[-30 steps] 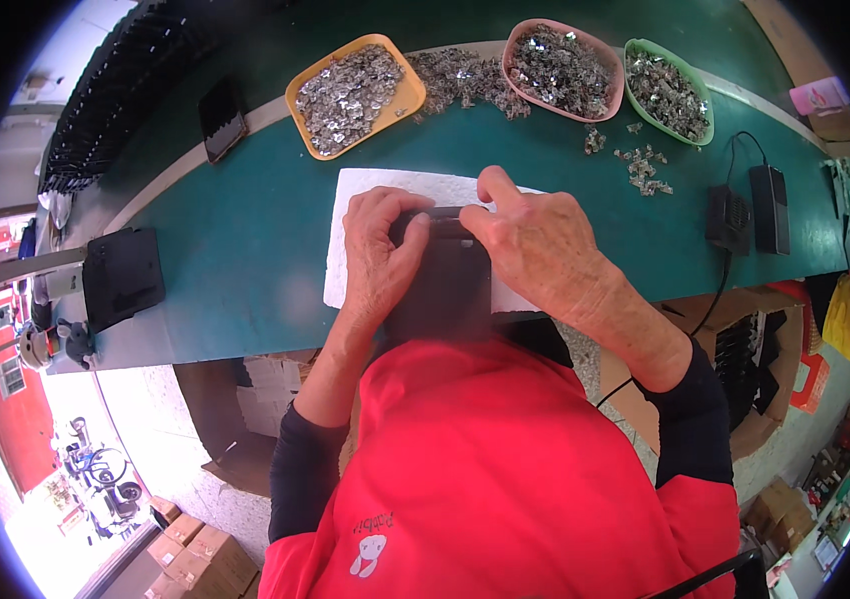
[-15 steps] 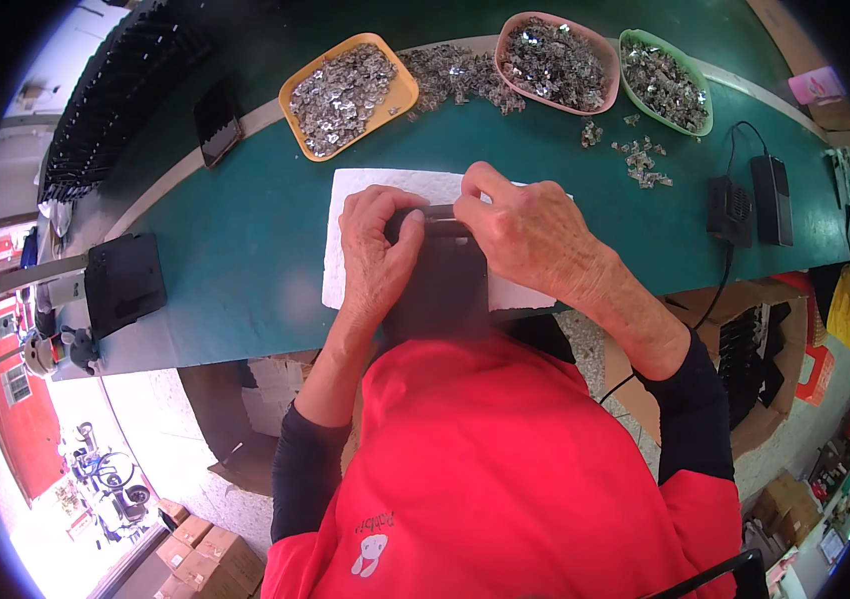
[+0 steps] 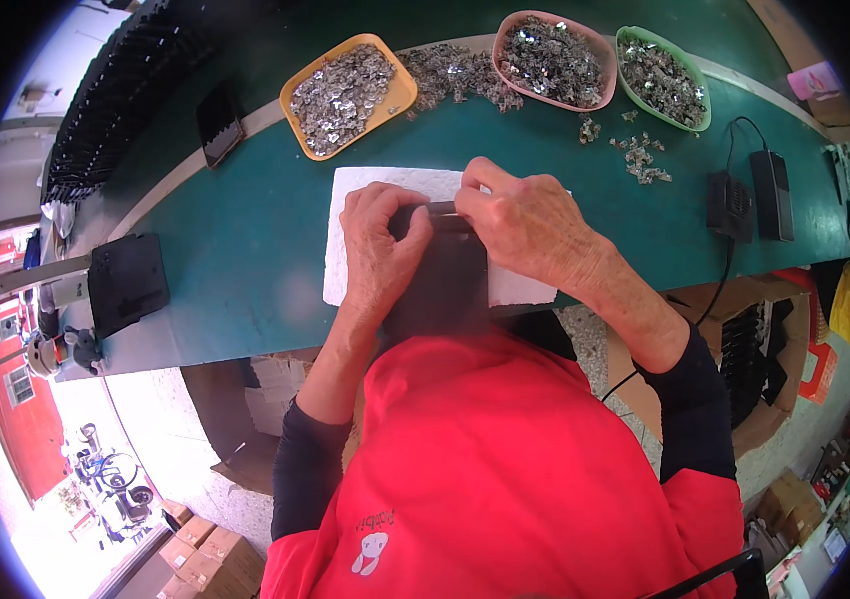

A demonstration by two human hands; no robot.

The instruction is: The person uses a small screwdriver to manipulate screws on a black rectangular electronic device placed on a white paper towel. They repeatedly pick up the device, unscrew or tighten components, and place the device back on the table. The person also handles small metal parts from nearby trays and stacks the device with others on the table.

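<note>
A dark, flat rectangular panel (image 3: pixel 442 275) with a thick rim along its far edge lies between my hands, over a white foam pad (image 3: pixel 520 287). My left hand (image 3: pixel 377 240) is closed on the panel's far left corner, with the thumb on the near face. At the far right end of the rim, my right hand (image 3: pixel 525 222) is closed with bent fingers against the edge. Whether a small part sits in the right fingertips is hidden. The panel's near end reaches my red shirt.
Small metal pieces fill a yellow tray (image 3: pixel 408 92), a pink tray (image 3: pixel 613 85) and a green tray (image 3: pixel 702 118). Loose pieces (image 3: pixel 640 160) lie nearby. A phone (image 3: pixel 218 125), a black box on a cord (image 3: pixel 730 208) and a black panel (image 3: pixel 127 285) rest on the green table (image 3: pixel 245 240).
Both hands stay at the panel's far edge. My left thumb has shifted slightly right along the rim. The right hand has barely moved.
</note>
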